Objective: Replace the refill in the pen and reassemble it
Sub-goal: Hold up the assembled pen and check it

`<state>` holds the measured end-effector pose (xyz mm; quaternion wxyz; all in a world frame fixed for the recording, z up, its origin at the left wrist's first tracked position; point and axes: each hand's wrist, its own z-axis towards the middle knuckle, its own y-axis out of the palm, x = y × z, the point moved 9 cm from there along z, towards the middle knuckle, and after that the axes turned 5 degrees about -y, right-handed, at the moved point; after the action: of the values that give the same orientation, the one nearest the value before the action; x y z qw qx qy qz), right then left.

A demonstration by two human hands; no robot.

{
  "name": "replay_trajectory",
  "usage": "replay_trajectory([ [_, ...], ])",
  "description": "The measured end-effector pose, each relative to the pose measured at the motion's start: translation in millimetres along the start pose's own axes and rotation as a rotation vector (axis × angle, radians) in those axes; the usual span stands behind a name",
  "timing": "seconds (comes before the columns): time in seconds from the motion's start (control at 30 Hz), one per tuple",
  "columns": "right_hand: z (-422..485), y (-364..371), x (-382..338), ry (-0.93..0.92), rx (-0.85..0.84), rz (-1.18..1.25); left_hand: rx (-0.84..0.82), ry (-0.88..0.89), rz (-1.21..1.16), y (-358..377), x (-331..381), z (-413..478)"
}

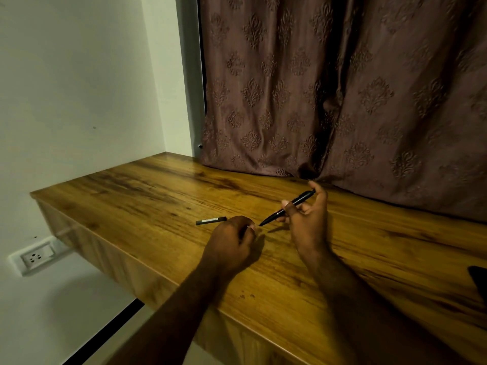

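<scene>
Right hand: There it was, your right hand gripping the pen, thumb laid across the barrel and fingers curled behind it, raised just above the desk, right of centre.
Pen: Black and slanted, with its tip pointed down and left at your other hand and its top end up toward the far right, by your forefinger. It looked to be in one piece.
Left hand: Your left hand sat knuckles-up, fingers curled in, fingertips drawn together just beside the pen's tip. Whether they touched the tip, or pinched anything, I couldn't tell.
Refill: The refill, a short dark stick with a pale label, lay flat on the desk, its right end just beside your left knuckles, apart from the pen.
Desk: Wood grain, with both your forearms reaching in over its near edge.
Curtain: A brown patterned curtain hung at the far right, its hem resting on the desk.
Socket: A white socket sat on the wall, low at the left, below desk level.
Right edge: A dark object lay on the desk, cut off by the frame; I couldn't tell what it was.
</scene>
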<state>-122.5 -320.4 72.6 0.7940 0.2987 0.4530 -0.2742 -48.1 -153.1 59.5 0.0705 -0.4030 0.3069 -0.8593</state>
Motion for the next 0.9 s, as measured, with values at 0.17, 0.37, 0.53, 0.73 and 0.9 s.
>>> replay_trajectory([
  [0.17,3.2,-8.7,-4.7,-0.026,-0.008,-0.034,0.061,-0.199,-0.095,-10.9,-21.1,2.0],
  [0.37,7.0,-6.8,-6.9,-0.052,-0.023,-0.035,-0.006,-0.272,-0.101,-5.2,-27.3,4.2],
  [0.53,6.5,-7.0,-2.3,-0.033,-0.035,-0.058,-0.024,-0.247,-0.065,-0.4,-26.4,5.9],
  [0.73,9.8,-10.6,-7.4,-0.077,0.006,-0.02,-0.102,-0.37,-0.179,9.0,-41.1,6.5],
  [0.9,12.0,-8.2,-3.3,-0.093,-0.018,-0.109,-0.139,-0.473,-0.314,13.3,-56.4,3.6],
])
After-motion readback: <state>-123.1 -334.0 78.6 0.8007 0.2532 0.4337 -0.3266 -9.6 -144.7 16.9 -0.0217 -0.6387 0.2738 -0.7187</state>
